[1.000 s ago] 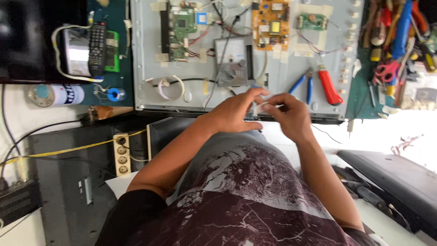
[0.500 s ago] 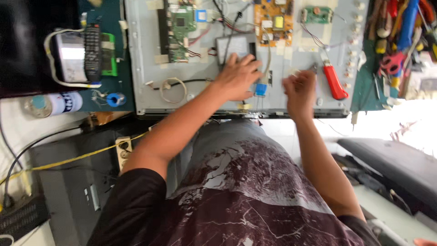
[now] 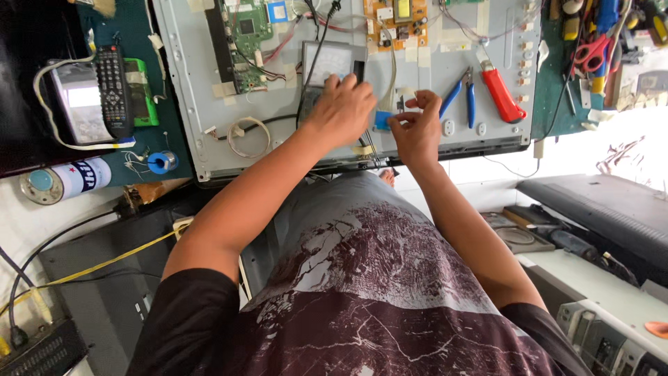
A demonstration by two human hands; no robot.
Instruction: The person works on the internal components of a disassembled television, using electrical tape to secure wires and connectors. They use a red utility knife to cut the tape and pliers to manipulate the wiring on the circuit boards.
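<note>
Two hands work close together over the grey metal television back panel (image 3: 195,104): left hand (image 3: 344,108) gripping the grey multimeter (image 3: 327,63), right hand (image 3: 416,129) pinching a small part, best held steady.

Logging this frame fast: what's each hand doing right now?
Left hand: fingers curled on the grey meter; a firm grip cannot be told.
Right hand: pinching a small part, too small to identify.

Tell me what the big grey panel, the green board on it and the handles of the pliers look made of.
Grey panel: looks like sheet metal, matt, with stamped holes. Green board: a rigid circuit laminate, glossy green, studded with chips. Pliers handles: blue plastic or rubber sleeves, smooth; which one is unclear.
</note>
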